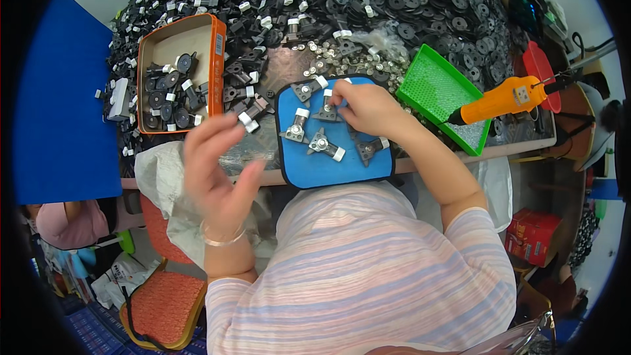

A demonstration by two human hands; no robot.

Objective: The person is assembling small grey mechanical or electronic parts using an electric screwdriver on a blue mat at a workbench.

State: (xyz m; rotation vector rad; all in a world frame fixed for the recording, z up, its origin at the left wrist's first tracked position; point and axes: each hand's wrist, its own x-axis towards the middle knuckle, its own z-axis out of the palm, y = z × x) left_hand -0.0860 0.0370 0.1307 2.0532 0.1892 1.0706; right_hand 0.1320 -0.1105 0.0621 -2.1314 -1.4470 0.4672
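My left hand (220,164), smeared by motion, hangs in the air with fingers and thumb spread and nothing in them. It is left of a blue mat (296,171) with a black border. Over the mat's upper part, my right hand (371,108) has its fingertips closed on a dark grey bracket with a white end (325,113). Other such brackets lie around it: one at the mat's top left (305,92), one at the left (297,128), one in the middle (322,144). Another bracket (367,150) lies below my right wrist, partly hidden by the arm.
An orange-rimmed tin (220,59) holds black wheels and brackets. Loose brackets (250,0) and black discs (407,6) heap up behind. Small metal pieces (322,59) lie before them. At right, an orange electric screwdriver (506,98) lies over a green tray (420,82) of tiny parts.
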